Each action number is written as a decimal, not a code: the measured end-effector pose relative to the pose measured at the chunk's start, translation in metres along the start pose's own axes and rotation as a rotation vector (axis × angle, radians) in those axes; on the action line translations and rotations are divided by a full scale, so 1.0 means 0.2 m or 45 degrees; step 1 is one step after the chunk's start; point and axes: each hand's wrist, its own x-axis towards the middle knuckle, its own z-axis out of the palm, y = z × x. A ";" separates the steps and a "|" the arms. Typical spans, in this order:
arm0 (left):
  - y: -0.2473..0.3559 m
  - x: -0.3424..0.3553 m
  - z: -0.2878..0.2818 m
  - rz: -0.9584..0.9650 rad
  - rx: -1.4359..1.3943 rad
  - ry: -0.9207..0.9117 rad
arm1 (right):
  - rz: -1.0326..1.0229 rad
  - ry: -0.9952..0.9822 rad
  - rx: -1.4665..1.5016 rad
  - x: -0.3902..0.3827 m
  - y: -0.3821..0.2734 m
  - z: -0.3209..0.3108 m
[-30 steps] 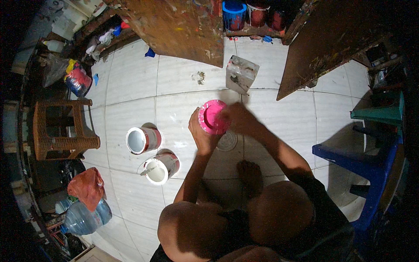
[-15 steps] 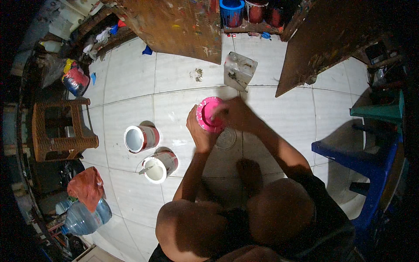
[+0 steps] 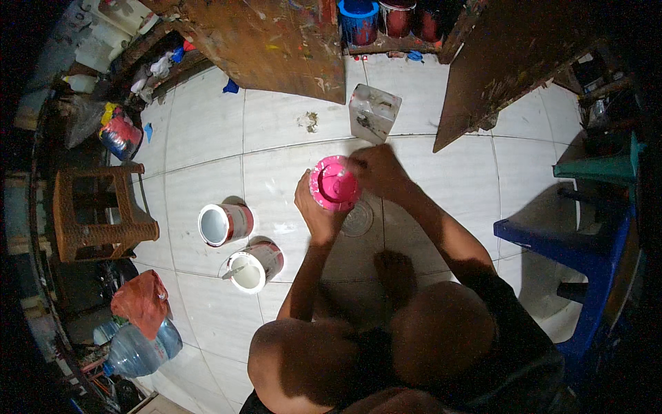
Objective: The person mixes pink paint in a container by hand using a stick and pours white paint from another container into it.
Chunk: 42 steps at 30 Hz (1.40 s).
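My left hand [image 3: 319, 219] is wrapped around the side of a paint container full of bright pink paint [image 3: 334, 192], with pink and white smears on its rim. At the container's right edge, my right hand [image 3: 380, 169] is closed and slightly blurred. A small pale thing seems to extend from its fingers over the paint, too indistinct to name. Beneath the hands a round clear lid [image 3: 358, 219] lies on the tiles. To the left stand two paint cans: one [image 3: 239, 219] with a greyish inside, the other [image 3: 267, 260] whitish inside, with a flat light tool [image 3: 233, 273] across its rim.
A smeared translucent box [image 3: 374, 114] stands beyond my hands, between two brown wooden panels [image 3: 276, 48]. Paint-stained tubs [image 3: 358, 21] sit at the back. A brown stool [image 3: 107, 214] and large water bottle [image 3: 138, 348] are left; a blue stool [image 3: 593, 255] is right.
My right hand has moved from over the pink paint toward the container's right rim, uncovering more of the paint. My left hand keeps its hold. The whole view has shifted slightly.
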 end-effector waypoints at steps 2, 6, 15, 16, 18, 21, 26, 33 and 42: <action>0.03 0.01 0.01 -0.037 -0.033 -0.023 | -0.337 -0.153 -0.102 -0.05 0.04 0.05; 0.03 0.01 0.03 -0.121 -0.090 -0.087 | -0.169 -0.102 -0.153 -0.01 0.17 0.04; 0.02 0.04 0.04 -0.006 -0.096 -0.026 | -0.507 -0.196 -0.233 -0.05 0.19 0.11; 0.01 0.01 0.01 -0.023 -0.084 -0.023 | -0.332 -0.136 -0.108 -0.04 0.14 0.09; 0.01 -0.01 0.01 -0.068 -0.101 -0.005 | 0.028 0.008 0.116 0.00 0.05 -0.03; 0.01 0.02 0.02 -0.076 -0.111 -0.028 | -0.382 -0.259 -0.201 -0.05 0.12 0.08; 0.01 0.02 0.05 -0.091 -0.102 -0.071 | -0.174 -0.004 -0.130 0.01 0.20 0.04; 0.01 0.02 0.04 -0.075 -0.056 -0.131 | -0.455 -0.071 -0.421 -0.04 0.25 0.13; 0.03 0.02 0.01 0.001 -0.101 -0.013 | -0.585 0.065 0.203 -0.01 0.08 0.11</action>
